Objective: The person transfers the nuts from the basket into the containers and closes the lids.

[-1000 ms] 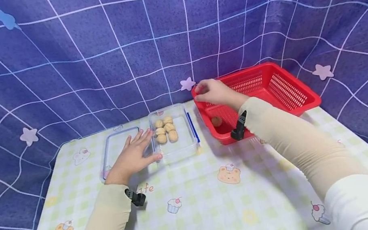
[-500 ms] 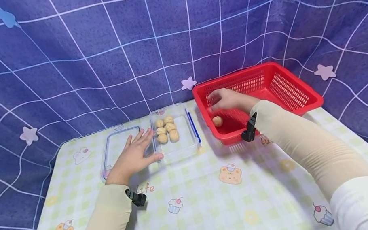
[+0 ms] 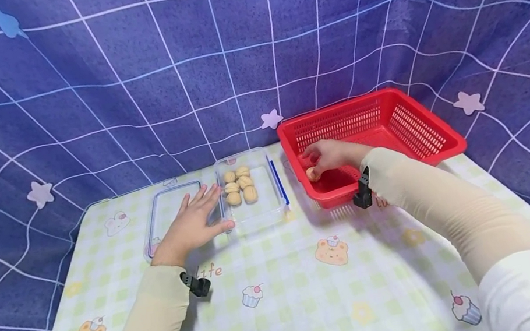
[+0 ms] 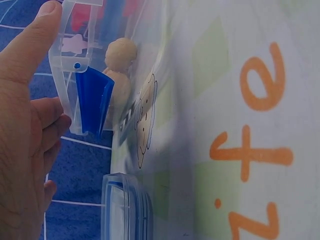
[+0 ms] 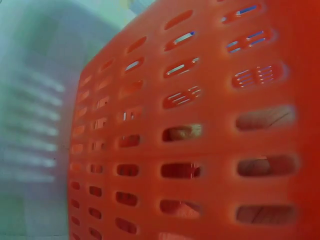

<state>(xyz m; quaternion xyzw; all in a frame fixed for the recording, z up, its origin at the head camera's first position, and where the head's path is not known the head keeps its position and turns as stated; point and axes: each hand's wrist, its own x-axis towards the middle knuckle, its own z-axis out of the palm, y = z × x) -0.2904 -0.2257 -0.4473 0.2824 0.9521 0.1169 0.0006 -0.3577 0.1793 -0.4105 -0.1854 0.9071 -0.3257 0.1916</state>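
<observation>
Walnut (image 3: 311, 174) lies at the near-left corner of the red basket (image 3: 413, 130), with the right hand (image 3: 329, 155) curling its grip round it; a loose pinch could let it roll off. Left hand (image 3: 192, 224), fingers flat, steadies the clear box (image 3: 271, 203) holding six walnuts (image 3: 239, 186) on the worktop (image 3: 320, 298).

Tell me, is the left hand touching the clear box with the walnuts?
Touching. In the head view the left hand lies flat, thumb against the clear box.

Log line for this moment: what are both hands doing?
left hand: flat, steadying clear container | right hand: inside red basket, fingers on walnut | grasp: unconfirmed
</observation>
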